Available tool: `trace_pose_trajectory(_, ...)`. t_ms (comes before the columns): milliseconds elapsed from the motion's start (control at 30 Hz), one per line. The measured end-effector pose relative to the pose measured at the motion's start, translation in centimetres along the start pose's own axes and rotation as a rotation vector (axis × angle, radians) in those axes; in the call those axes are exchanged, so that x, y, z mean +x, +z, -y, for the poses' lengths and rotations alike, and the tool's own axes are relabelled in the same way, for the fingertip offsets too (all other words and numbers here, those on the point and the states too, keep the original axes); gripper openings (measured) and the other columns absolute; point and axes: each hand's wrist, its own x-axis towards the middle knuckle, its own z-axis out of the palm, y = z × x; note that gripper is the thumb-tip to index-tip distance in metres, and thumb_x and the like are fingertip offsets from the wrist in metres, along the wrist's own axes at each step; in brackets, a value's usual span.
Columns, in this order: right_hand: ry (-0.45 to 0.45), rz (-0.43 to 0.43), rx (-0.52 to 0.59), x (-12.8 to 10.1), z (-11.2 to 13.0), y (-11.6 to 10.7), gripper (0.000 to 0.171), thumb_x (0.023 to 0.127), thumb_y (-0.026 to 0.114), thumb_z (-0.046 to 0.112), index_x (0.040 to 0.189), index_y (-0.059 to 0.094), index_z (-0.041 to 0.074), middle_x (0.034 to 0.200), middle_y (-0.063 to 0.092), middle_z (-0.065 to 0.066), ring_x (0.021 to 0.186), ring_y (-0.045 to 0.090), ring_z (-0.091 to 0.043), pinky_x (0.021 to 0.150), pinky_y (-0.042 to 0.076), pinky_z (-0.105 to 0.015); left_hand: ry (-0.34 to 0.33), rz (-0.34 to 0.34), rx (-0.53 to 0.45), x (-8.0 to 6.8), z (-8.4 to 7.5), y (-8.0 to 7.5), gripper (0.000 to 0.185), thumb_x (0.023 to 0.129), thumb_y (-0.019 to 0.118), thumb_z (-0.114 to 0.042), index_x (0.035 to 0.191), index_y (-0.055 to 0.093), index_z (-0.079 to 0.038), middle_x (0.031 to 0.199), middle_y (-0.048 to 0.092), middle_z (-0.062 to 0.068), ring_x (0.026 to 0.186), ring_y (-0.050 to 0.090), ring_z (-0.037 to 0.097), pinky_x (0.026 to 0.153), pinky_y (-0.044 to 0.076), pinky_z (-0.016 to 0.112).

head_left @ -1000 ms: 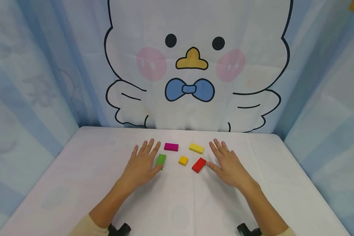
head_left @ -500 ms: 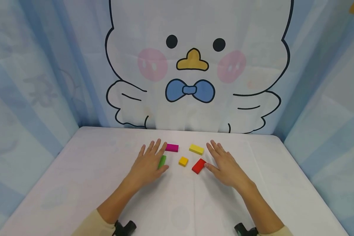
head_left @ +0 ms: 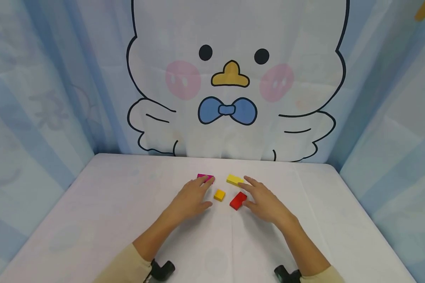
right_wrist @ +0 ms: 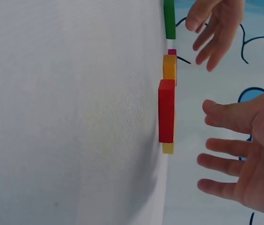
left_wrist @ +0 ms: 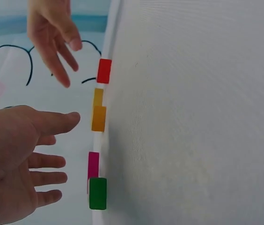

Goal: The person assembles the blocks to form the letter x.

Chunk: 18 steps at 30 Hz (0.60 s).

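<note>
Five small blocks lie on the white table (head_left: 92,204): magenta (head_left: 206,178), yellow (head_left: 234,180), a small orange square (head_left: 219,195), red (head_left: 237,200) and green (left_wrist: 98,193). My left hand (head_left: 194,193) hovers with straight, spread fingers over the green block and hides it in the head view; its fingertips reach the magenta block. The left wrist view shows a gap between that hand (left_wrist: 19,164) and the table. My right hand (head_left: 259,197) hovers open just right of the red block, one finger stretched toward the yellow block. It holds nothing (right_wrist: 244,154).
A curtain with a large cartoon bird (head_left: 230,78) hangs behind the table's far edge, and blue striped cloth (head_left: 32,98) closes in both sides. The table's rounded far corners lie left and right of the blocks. Black wrist mounts (head_left: 164,270) show at the bottom.
Both hands have moved inward toward the blocks. The left hand slid right over the green block, which was visible before; the right hand came left to the red and yellow blocks. No block moved.
</note>
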Motion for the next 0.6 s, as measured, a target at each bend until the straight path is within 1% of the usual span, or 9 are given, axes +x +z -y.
trace_pose_trajectory(67, -0.001, 0.010, 0.010, 0.2, 0.1, 0.1, 0.057, 0.095, 0.075, 0.013, 0.150, 0.057, 0.012, 0.163, 0.042, -0.016, 0.147, 0.044, -0.042, 0.111, 0.048, -0.060, 0.003, 0.016, -0.027, 0.4, -0.2, 0.2, 0.079, 0.091, 0.081, -0.033, 0.159, 0.045, -0.018, 0.159, 0.049, 0.010, 0.145, 0.050, 0.030, 0.115, 0.047, 0.050)
trace_pose_trajectory(133, -0.005, 0.016, 0.023, 0.4, 0.0, 0.3, 0.055, 0.095, 0.075, 0.010, 0.147, 0.060, 0.012, 0.159, 0.047, -0.017, 0.145, 0.047, -0.041, 0.111, 0.049, -0.058, 0.001, 0.033, -0.042, 0.7, -0.3, 0.5, 0.075, 0.091, 0.081, -0.031, 0.158, 0.047, -0.019, 0.158, 0.051, 0.010, 0.143, 0.052, 0.030, 0.111, 0.051, 0.048)
trace_pose_trajectory(300, -0.018, 0.032, 0.059, 1.0, -0.2, 0.6, 0.048, 0.093, 0.075, 0.003, 0.139, 0.067, 0.012, 0.148, 0.058, -0.015, 0.138, 0.054, -0.037, 0.109, 0.051, -0.054, 0.000, 0.066, -0.084, 1.3, -0.6, 0.7, 0.066, 0.092, 0.081, -0.028, 0.152, 0.055, -0.019, 0.151, 0.056, 0.010, 0.138, 0.055, 0.028, 0.108, 0.054, 0.046)
trace_pose_trajectory(500, -0.029, 0.055, 0.095, 1.5, -0.3, 1.0, 0.044, 0.092, 0.074, -0.001, 0.134, 0.071, 0.013, 0.144, 0.061, -0.014, 0.137, 0.055, -0.036, 0.109, 0.052, -0.052, -0.022, 0.089, -0.143, 2.1, -0.9, 1.1, 0.060, 0.092, 0.080, -0.026, 0.148, 0.059, -0.019, 0.143, 0.058, 0.009, 0.131, 0.057, 0.026, 0.104, 0.057, 0.048)
trace_pose_trajectory(600, -0.024, 0.063, 0.107, 1.6, -0.4, 1.1, 0.043, 0.092, 0.074, -0.001, 0.132, 0.072, 0.014, 0.145, 0.061, -0.014, 0.139, 0.053, -0.037, 0.110, 0.051, -0.054, -0.009, 0.083, -0.143, 2.5, -0.9, 1.4, 0.057, 0.092, 0.080, -0.026, 0.145, 0.061, -0.018, 0.139, 0.060, 0.008, 0.127, 0.058, 0.023, 0.102, 0.058, 0.044)
